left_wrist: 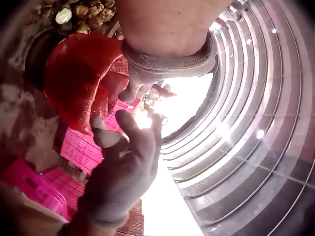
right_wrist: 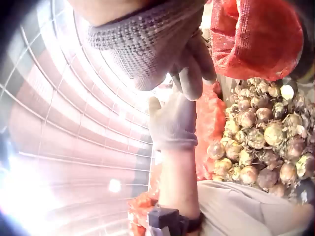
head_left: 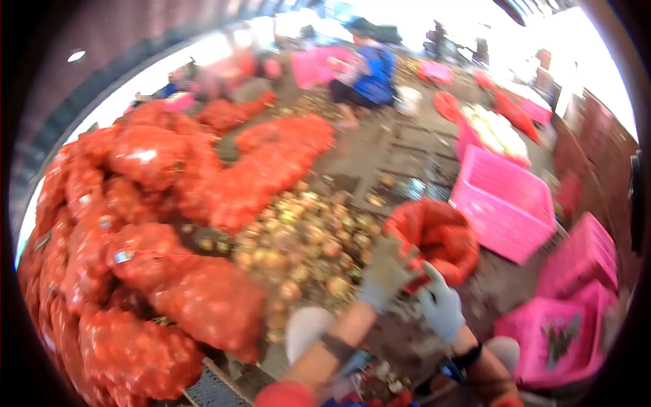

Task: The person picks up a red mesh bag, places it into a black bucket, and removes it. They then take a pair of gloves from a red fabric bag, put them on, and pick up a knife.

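Both hands wear pale grey knit gloves. In the head view the left hand [head_left: 385, 277] is just in front of a red mesh bag [head_left: 468, 245], its fingers extended and nothing seen in its grasp. Beside it on the right, the right hand [head_left: 442, 308] reaches up near the bag's front rim, fingers loosely extended. The bag stands upright with its mouth spread wide and its top folded outward. From the left wrist, the right hand's fingertips overlap the bag rim [left_wrist: 93, 115]. A heap of onions [head_left: 312, 237] lies on the floor left of the bag.
Filled red mesh sacks [head_left: 156, 271] are stacked along the left. Pink plastic crates stand at the right, one crate [head_left: 505, 203] behind the bag and another crate [head_left: 563, 332] nearer. Farther back a person in blue [head_left: 373, 71] sits low beside a white bucket [head_left: 407, 100].
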### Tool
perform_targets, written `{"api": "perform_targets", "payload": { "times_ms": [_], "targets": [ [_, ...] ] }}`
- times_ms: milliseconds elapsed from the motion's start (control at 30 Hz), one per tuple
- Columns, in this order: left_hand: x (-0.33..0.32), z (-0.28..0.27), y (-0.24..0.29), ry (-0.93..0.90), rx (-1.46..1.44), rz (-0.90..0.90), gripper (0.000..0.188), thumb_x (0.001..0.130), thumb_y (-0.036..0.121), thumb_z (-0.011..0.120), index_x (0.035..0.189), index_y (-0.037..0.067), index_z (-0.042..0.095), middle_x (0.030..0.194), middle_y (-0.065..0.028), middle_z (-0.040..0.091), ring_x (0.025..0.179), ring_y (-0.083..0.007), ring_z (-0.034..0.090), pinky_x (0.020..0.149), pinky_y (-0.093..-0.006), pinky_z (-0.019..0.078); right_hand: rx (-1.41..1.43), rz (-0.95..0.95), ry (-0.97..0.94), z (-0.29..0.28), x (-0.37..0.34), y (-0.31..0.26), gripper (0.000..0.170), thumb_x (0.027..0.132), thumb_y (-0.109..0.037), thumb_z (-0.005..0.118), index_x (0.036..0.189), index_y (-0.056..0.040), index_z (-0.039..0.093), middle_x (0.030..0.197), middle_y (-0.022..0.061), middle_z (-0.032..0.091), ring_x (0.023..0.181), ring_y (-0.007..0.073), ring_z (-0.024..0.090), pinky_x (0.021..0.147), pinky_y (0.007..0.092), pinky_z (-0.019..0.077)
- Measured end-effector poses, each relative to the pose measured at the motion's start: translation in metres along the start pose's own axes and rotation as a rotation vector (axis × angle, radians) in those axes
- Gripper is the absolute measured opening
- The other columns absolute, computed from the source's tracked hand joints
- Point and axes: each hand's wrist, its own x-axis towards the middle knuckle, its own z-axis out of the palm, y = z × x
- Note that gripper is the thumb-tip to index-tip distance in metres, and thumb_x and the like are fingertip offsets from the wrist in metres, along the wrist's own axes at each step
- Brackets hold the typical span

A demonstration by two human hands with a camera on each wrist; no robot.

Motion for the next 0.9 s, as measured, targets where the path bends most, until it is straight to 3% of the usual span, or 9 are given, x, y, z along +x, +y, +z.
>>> {"api": "perform_targets", "payload": {
  "times_ms": [67,133,300,367,433,500,567,767,900],
  "targets": [
    [0.006,-0.019,0.014,-0.117,-0.058,0.064,0.044,0.099,0.036,0.050,0.139,0.019,0.057,0.151,-0.0066,0.048,0.145,-0.0378,0.033,0.117,-0.0632,0.0239,0.010,0.110,0.053,-0.005,-0.002,0.003,0.054,0.091,-0.011,0.062,0.144,-0.0094,0.051,0.084,0.0140,0.071,0.074,0.0292,0.072,0.071,0.0373,0.0555],
    [0.012,-0.004,0.024,0.148,-1.527,-0.376,0.052,0.104,0.043,0.040,0.151,0.021,0.044,0.162,-0.0074,0.032,0.150,-0.0275,0.026,0.121,-0.0541,0.0188,-0.102,0.093,0.116,-0.004,-0.003,0.014,0.051,0.093,-0.013,0.061,0.143,-0.0096,0.052,0.084,0.0136,0.071,0.074,0.0275,0.073,0.069,0.0368,0.0552],
    [0.015,-0.013,0.034,0.027,-1.596,-0.358,0.055,0.103,0.045,0.040,0.153,0.022,0.041,0.165,-0.0070,0.027,0.153,-0.0243,0.019,0.121,-0.0460,0.0200,-0.173,0.103,-0.035,-0.013,0.001,0.001,0.051,0.095,-0.026,0.059,0.144,-0.0163,0.048,0.092,0.0186,0.073,0.081,0.0362,0.072,0.079,0.0455,0.0566],
    [0.016,-0.017,0.040,-0.007,-1.546,-0.351,0.055,0.104,0.045,0.039,0.154,0.022,0.041,0.166,-0.0064,0.025,0.154,-0.0240,0.017,0.120,-0.0442,0.0203,0.134,0.344,-0.254,-0.014,0.001,-0.013,0.051,0.096,-0.027,0.059,0.145,-0.0164,0.047,0.090,0.0168,0.073,0.073,0.0297,0.074,0.080,0.0430,0.0574],
    [0.016,-0.013,0.045,-0.074,-1.434,-0.271,0.060,0.108,0.045,0.030,0.157,0.011,0.031,0.164,-0.0056,0.026,0.149,-0.0348,0.024,0.121,-0.0478,0.0241,0.150,0.301,-0.250,0.003,-0.002,-0.001,0.054,0.097,-0.024,0.055,0.149,-0.0135,0.041,0.089,0.0147,0.074,0.063,0.0253,0.072,0.073,0.0408,0.0590],
    [0.012,-0.004,0.045,-0.103,-1.396,-0.227,0.063,0.107,0.045,0.033,0.160,0.012,0.025,0.165,-0.0035,0.023,0.148,-0.0270,0.025,0.118,-0.0424,0.0266,0.272,0.353,-0.401,-0.003,-0.004,-0.009,0.060,0.099,-0.017,0.051,0.154,-0.0066,0.029,0.083,0.0124,0.073,0.057,0.0222,0.071,0.061,0.0369,0.0589],
    [0.009,-0.002,0.045,-0.115,-2.285,-0.613,0.066,0.105,0.048,0.036,0.160,0.013,0.026,0.164,-0.0023,0.025,0.143,-0.0249,0.031,0.114,-0.0428,0.0307,0.249,0.379,-0.430,-0.008,-0.003,-0.015,0.053,0.098,-0.016,0.049,0.146,0.0016,0.035,0.079,0.0155,0.072,0.057,0.0243,0.071,0.060,0.0380,0.0585],
    [-0.012,0.049,0.044,-0.068,-2.155,-0.605,0.070,0.102,0.053,0.040,0.158,0.012,0.029,0.162,-0.0023,0.029,0.138,-0.0256,0.037,0.110,-0.0443,0.0351,0.000,0.332,-0.517,0.001,-0.010,0.001,0.025,0.096,-0.018,0.050,0.107,0.0041,0.049,0.076,0.0176,0.071,0.061,0.0294,0.072,0.064,0.0430,0.0572],
    [0.003,0.027,0.036,-0.058,-2.464,-0.770,0.064,0.104,0.052,0.039,0.155,0.014,0.035,0.160,-0.0065,0.035,0.143,-0.0287,0.035,0.111,-0.0462,0.0366,-0.068,0.232,-0.338,-0.006,-0.012,0.002,0.040,0.096,-0.018,0.053,0.133,-0.0024,0.050,0.083,0.0172,0.072,0.062,0.0276,0.072,0.063,0.0401,0.0577]
  ]
}}
